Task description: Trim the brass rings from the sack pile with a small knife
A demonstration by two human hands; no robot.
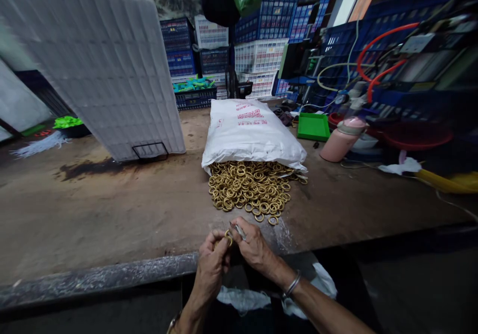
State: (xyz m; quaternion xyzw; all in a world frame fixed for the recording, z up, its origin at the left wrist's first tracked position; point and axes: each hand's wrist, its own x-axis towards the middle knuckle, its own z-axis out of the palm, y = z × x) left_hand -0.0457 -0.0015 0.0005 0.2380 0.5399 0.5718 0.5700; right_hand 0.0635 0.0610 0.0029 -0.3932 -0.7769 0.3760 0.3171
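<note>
My left hand (214, 257) pinches a gold-coloured ring (229, 238) between thumb and fingers, at the front edge of the table. Close beside it on the right, my right hand (254, 244) is closed around a small metal blade-like tool (239, 231). The tool's tip points toward the ring; whether they touch I cannot tell. Just beyond both hands, a heap of gold-coloured rings (248, 187) spills from the mouth of a white sack (254, 135) with red print. The sack lies on its side on the table.
A tall pale ribbed panel (100, 70) stands on the brown table (112, 224) at left. To the right are a green tray (313, 126), a pink bottle (341, 140) and machinery with red hoses (373, 82). Stacked crates (259, 55) stand behind.
</note>
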